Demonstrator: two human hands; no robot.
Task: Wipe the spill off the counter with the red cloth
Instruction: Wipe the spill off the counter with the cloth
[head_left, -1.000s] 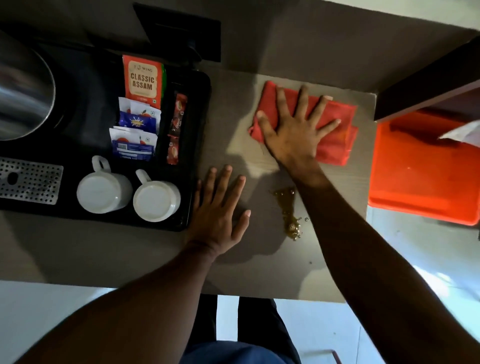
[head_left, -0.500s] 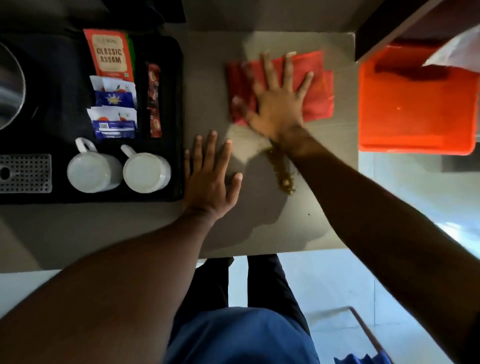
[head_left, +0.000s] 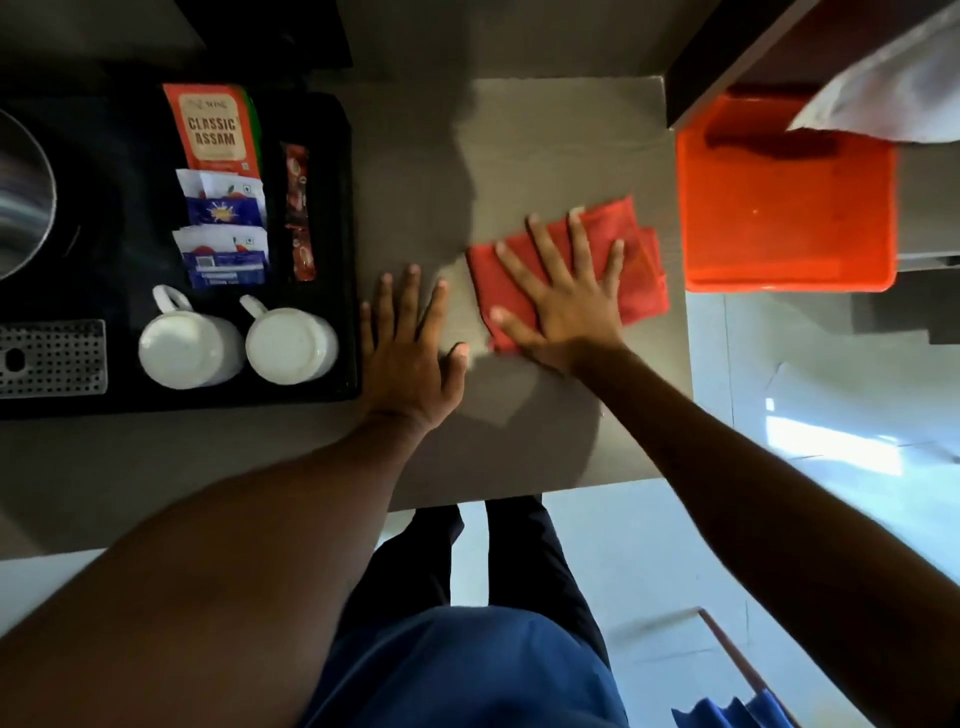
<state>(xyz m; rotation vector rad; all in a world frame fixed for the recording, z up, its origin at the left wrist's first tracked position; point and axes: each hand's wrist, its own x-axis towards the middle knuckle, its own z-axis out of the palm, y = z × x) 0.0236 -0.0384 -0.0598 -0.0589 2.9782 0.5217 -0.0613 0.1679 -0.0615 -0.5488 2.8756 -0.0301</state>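
The red cloth (head_left: 641, 280) lies folded on the grey counter (head_left: 545, 156), near its right edge. My right hand (head_left: 561, 296) presses flat on the cloth with its fingers spread. My left hand (head_left: 410, 353) rests flat on the counter just left of the cloth, palm down and holding nothing. No spill shows on the counter; the spot where it lay is under the cloth and my right hand.
A black tray (head_left: 348, 208) at the left holds two upturned white mugs (head_left: 189, 345), tea and sugar sachets (head_left: 213, 130) and a metal kettle (head_left: 21, 192). An orange bin (head_left: 784, 208) sits past the counter's right edge. The floor lies below the front edge.
My right hand has dragged the red cloth from the back of the counter toward me, over the brown spill, which no longer shows. My left hand stayed flat in place.
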